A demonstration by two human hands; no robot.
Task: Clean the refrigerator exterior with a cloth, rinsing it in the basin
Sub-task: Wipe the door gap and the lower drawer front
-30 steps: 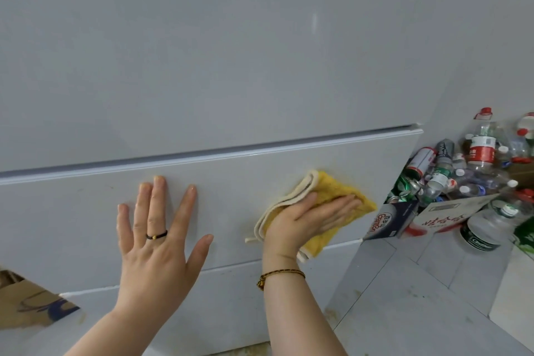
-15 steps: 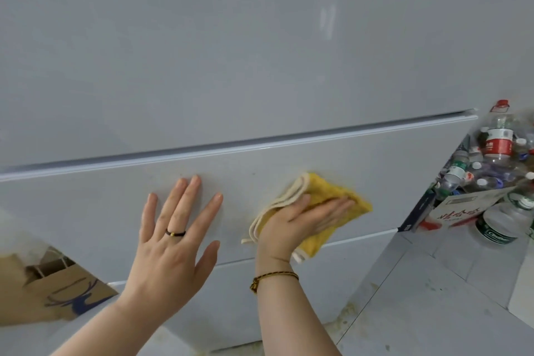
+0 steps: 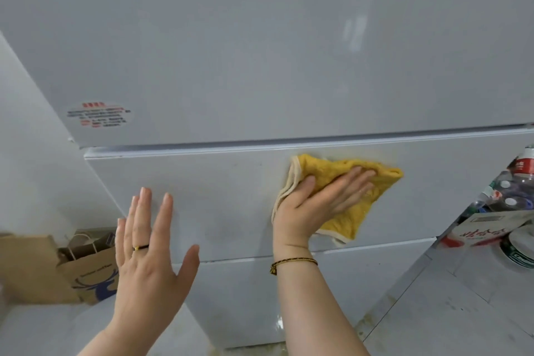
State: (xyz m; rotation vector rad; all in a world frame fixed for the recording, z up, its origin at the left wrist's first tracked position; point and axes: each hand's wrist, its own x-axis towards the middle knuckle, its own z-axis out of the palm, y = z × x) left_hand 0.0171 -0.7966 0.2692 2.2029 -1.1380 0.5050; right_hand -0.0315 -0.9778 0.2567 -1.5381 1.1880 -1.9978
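Pressing a yellow cloth (image 3: 351,220) flat against the white refrigerator's (image 3: 260,52) middle drawer front (image 3: 231,191), right of centre in the frame, just under the seam below the upper door. Covering the cloth with the right hand (image 3: 320,202), fingers straight and close together, not curling round it. Holding up the left hand (image 3: 147,257) at lower left of centre, fingers spread, palm facing the drawer; touching it or not, impossible to tell. Standing at the lower left edge, a brown paper bag (image 3: 89,274); at the right edge, a carton (image 3: 488,233) of plastic bottles (image 3: 511,191).

I can't read sticker (image 3: 99,115) print, too blurred. Right edge cuts bottles (image 3: 511,196). Middle of cloth (image 3: 346,222) hidden under right grip (image 3: 318,205).
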